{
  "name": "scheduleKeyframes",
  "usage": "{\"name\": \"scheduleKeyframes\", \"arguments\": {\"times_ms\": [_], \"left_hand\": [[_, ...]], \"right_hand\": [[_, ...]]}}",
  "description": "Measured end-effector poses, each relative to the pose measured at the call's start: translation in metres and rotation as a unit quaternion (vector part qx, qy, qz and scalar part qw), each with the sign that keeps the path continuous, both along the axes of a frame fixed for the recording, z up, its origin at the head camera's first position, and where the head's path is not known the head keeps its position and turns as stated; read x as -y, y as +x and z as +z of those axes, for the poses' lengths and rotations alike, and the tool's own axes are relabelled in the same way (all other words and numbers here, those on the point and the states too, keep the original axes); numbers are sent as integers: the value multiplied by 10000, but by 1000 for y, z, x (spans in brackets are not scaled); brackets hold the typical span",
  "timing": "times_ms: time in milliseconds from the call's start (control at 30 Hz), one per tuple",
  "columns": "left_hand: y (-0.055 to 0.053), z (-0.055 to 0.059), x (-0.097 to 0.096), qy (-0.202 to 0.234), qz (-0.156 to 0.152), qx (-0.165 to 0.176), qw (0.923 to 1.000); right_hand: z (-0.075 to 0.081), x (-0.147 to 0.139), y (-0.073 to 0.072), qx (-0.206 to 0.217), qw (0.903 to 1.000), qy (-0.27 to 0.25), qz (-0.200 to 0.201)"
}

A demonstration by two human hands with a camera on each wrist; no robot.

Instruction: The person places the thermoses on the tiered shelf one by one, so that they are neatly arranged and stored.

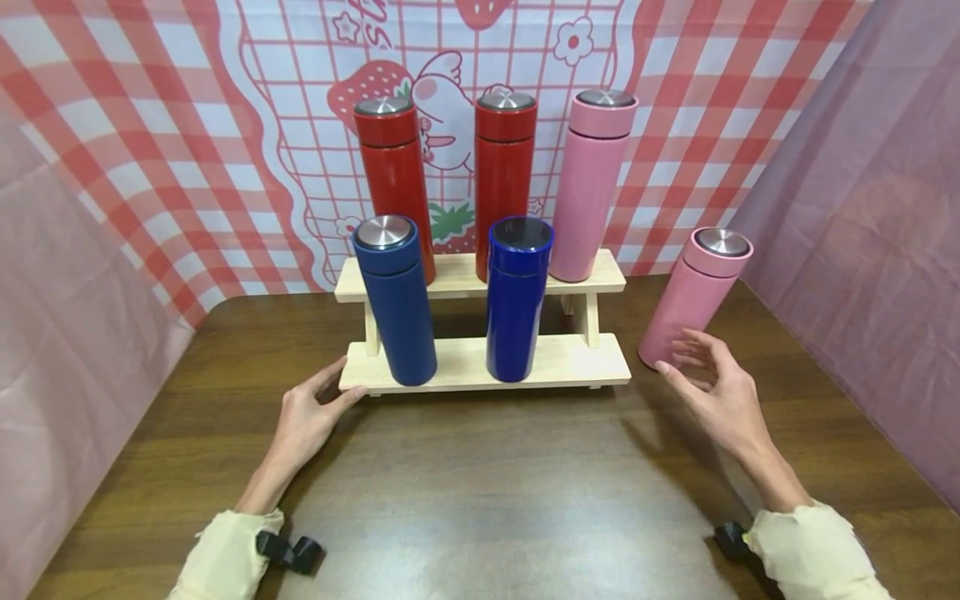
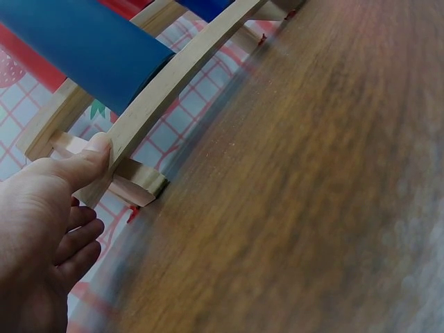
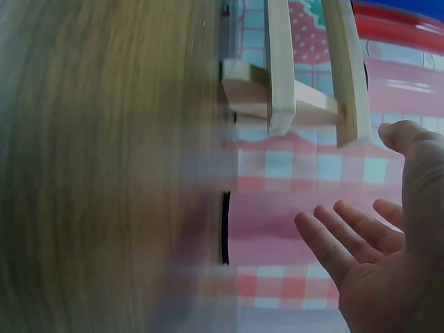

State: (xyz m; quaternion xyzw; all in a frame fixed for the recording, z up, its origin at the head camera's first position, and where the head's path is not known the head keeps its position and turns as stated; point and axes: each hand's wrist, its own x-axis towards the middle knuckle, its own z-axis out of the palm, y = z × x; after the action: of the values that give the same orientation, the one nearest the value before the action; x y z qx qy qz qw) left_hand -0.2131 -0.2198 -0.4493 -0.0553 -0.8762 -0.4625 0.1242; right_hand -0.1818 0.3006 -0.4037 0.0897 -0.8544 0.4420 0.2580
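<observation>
My left hand [image 1: 311, 412] holds the left end of a two-tier wooden stand [image 1: 465, 385]. In the left wrist view its thumb [image 2: 89, 158] lies against the lower shelf's corner. A matte blue thermos [image 1: 397, 308] and a glossy blue thermos [image 1: 517, 312] stand on that lower shelf. On the upper shelf are two red thermoses [image 1: 393, 167] [image 1: 506, 175] and a pink thermos [image 1: 594, 183]. Right of the stand, another pink thermos [image 1: 693, 292] stands on the table. My right hand [image 1: 723, 396] is at its near side, fingers spread and slightly bent, gripping nothing.
The brown wood table [image 1: 480, 483] runs under everything. Behind the stand hangs a red-and-white checked cloth [image 1: 292, 150] with strawberry prints. Pink fabric closes off the left side [image 1: 75, 333] and the right side [image 1: 847, 275]. Black wrist cameras [image 1: 288, 552] sit at both cuffs.
</observation>
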Motion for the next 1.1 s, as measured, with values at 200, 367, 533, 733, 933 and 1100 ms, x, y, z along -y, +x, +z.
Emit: {"name": "scheduleKeyframes", "arguments": {"times_ms": [200, 367, 533, 733, 933, 1100], "left_hand": [[0, 0, 0, 23, 2, -6, 10000], [0, 0, 0, -1, 32, -22, 10000], [0, 1, -1, -14, 57, -37, 10000], [0, 1, -1, -3, 33, -86, 10000], [-1, -1, -1, 26, -9, -171, 9999], [-2, -2, -1, 79, -5, -179, 9998]], "right_hand": [[-2, -15, -1, -12, 9998, -71, -167], [-2, -26, -3, 130, 9987, -39, -484], [0, -35, -9, 207, 9967, 105, -778], [0, -38, -18, 367, 9950, 96, -927], [1, -38, -28, 590, 9939, -72, -926], [2, -38, -34, 667, 9922, 15, -1049]]}}
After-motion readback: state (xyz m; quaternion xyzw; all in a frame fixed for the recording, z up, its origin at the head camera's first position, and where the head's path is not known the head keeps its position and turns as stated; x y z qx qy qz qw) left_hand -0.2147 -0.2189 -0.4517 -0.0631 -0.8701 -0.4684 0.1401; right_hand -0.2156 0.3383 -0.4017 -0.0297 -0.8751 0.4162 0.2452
